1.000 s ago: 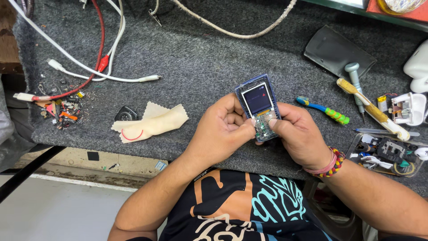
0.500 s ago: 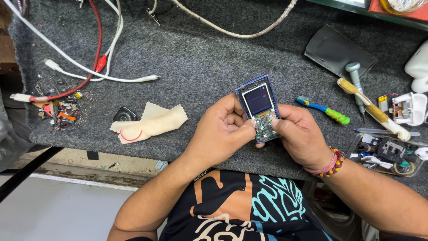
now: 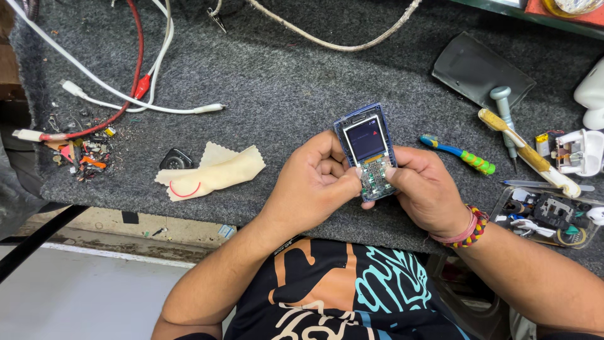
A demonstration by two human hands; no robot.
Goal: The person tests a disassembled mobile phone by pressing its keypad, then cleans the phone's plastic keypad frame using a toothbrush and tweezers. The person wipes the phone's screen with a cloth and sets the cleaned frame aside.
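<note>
Small handset — blue-framed, slim rectangle, lit glossy screen above a bare keypad circuit board; held upright over the grey felt mat, near its front edge. Left hand curled shut on the lower left side, thumb on the board. Right hand clasps the right edge, fingers wrapped behind. Cream cloth — soft, crumpled — lies left.

One opened blue phone, held between two hands: left hand, right hand. One cream cloth. One toothbrush. Two screwdrivers. One red cable. Two white cables. One dark back cover. One beaded bracelet.
</note>
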